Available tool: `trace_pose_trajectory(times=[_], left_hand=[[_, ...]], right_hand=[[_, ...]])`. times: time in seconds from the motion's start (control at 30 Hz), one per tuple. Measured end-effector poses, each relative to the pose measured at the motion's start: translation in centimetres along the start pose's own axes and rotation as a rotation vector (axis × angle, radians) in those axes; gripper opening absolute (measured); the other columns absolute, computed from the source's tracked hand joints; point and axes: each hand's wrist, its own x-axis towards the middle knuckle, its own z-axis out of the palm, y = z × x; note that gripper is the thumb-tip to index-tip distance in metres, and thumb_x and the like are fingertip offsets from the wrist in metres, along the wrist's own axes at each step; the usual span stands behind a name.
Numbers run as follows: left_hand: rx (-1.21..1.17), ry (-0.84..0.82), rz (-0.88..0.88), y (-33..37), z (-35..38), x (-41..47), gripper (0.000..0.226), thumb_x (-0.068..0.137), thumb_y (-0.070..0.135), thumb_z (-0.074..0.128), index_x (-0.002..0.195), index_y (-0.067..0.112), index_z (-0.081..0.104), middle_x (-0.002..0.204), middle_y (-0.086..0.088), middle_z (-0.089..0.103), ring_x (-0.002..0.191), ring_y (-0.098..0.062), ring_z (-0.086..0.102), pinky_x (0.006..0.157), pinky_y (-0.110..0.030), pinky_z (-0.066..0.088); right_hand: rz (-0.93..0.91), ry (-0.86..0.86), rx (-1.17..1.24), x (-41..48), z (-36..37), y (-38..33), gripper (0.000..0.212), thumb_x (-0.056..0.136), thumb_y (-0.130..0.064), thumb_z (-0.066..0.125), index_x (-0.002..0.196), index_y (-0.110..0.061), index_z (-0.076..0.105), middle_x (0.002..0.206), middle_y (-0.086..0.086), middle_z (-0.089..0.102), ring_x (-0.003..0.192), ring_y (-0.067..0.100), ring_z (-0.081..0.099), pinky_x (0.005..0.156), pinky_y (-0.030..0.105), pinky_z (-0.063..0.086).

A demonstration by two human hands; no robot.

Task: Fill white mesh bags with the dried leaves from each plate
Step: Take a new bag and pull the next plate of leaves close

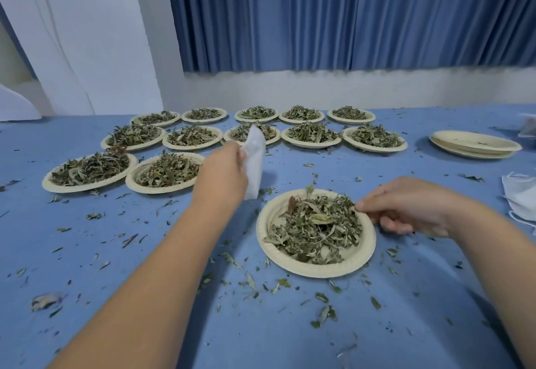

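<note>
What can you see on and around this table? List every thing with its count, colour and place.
Leaf plates: twelve, cream with green-brown dried leaves, in rows at the far left and middle.
Near plate: one, cream, heaped with leaves, front centre.
Empty plates: small stack, cream, far right.
Mesh bag: one, white, in the left hand.
Spare bags: a few, white, right edge.
Leaf scraps: many, green-brown, scattered on the cloth.
Tablecloth: one, blue, covers the table.
Curtain: blue, behind the table.
Left hand: grips the mesh bag above the table.
Right hand: fingertips at the near plate's right edge.
</note>
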Motion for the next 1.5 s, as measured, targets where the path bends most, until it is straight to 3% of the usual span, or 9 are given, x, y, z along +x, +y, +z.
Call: trace_pose_trajectory(times=[0.27,0.4,0.57,0.67,0.8,0.9,1.07,1.23,1.5], left_hand=[[0.022,-0.091,0.02,-0.4,1.4,-0.1,0.029,0.101,0.024,0.047,0.073,0.014,0.043,0.068,-0.002,0.048,0.06,-0.016,0.044,0.054,-0.035,0.033],[-0.025,-0.093,0.061,0.3,1.3,-0.3,0.024,0.098,0.028,0.052,0.08,0.011,0.053,0.073,-0.001,0.055,0.068,-0.016,0.051,0.059,-0.034,0.039],[-0.147,-0.091,0.075,0.7,0.9,-0.9,0.022,0.094,0.029,0.059,0.08,0.013,0.056,0.078,0.0,0.061,0.071,-0.013,0.055,0.064,-0.032,0.043],[-0.207,-0.102,0.064,0.8,0.7,-1.0,0.022,0.09,0.028,0.066,0.075,0.017,0.055,0.075,0.005,0.06,0.064,-0.001,0.05,0.055,-0.015,0.036],[-0.313,-0.137,-0.003,1.2,0.7,-1.0,0.027,0.083,0.03,0.074,0.071,0.018,0.054,0.071,0.006,0.059,0.06,-0.001,0.047,0.055,-0.013,0.036],[-0.476,-0.185,-0.097,1.5,0.7,-0.9,0.027,0.088,0.036,0.067,0.071,0.019,0.055,0.062,0.009,0.052,0.052,-0.003,0.045,0.05,-0.016,0.037],[-0.633,-0.19,-0.294,1.3,0.5,-0.4,0.029,0.094,0.03,0.06,0.069,0.019,0.051,0.049,0.009,0.042,0.045,-0.011,0.035,0.05,-0.028,0.027],[-0.54,-0.195,-0.192,1.5,0.3,-0.7,0.016,0.092,0.027,0.06,0.078,0.019,0.057,0.064,0.009,0.049,0.052,-0.006,0.044,0.052,-0.023,0.036],[-0.604,-0.22,-0.263,2.0,0.1,-1.2,0.012,0.088,0.02,0.06,0.077,0.021,0.058,0.059,0.009,0.048,0.047,-0.008,0.041,0.049,-0.025,0.031]], right_hand=[[-0.228,0.433,-0.135,0.9,1.3,-2.1,0.023,0.088,-0.03,0.066,0.076,-0.011,0.071,0.054,-0.002,0.064,0.04,0.012,0.046,0.038,0.02,0.036],[-0.457,0.348,-0.139,1.5,4.0,-6.5,0.01,0.088,-0.029,0.064,0.085,-0.021,0.069,0.066,-0.004,0.07,0.045,0.01,0.055,0.042,0.021,0.043],[-0.398,0.26,-0.271,4.1,7.2,-9.6,0.027,0.085,-0.027,0.06,0.111,-0.02,0.053,0.076,0.012,0.07,0.046,0.019,0.058,0.045,0.027,0.046],[-0.415,0.315,-0.202,5.0,8.1,-9.3,0.02,0.084,-0.022,0.055,0.103,-0.017,0.06,0.078,0.016,0.07,0.048,0.022,0.059,0.046,0.027,0.047],[-0.437,0.328,-0.069,5.6,8.7,-8.9,0.018,0.083,-0.015,0.052,0.077,-0.014,0.069,0.073,0.018,0.069,0.047,0.025,0.059,0.045,0.03,0.05],[-0.472,0.402,-0.104,5.5,8.7,-8.9,0.02,0.082,-0.012,0.055,0.074,-0.021,0.07,0.054,0.001,0.066,0.044,0.021,0.062,0.05,0.033,0.056],[-0.539,0.444,-0.305,5.1,8.6,-8.5,0.027,0.08,-0.006,0.057,0.077,-0.029,0.069,0.051,-0.011,0.056,0.036,0.01,0.056,0.036,0.018,0.044],[-0.556,0.352,-0.091,4.4,9.0,-8.6,0.021,0.079,-0.014,0.054,0.077,-0.017,0.074,0.057,0.0,0.065,0.049,0.025,0.064,0.048,0.039,0.056],[-0.609,0.376,-0.08,4.4,9.3,-8.2,0.031,0.08,0.002,0.058,0.098,-0.021,0.068,0.077,0.002,0.057,0.054,0.025,0.068,0.054,0.034,0.059]])
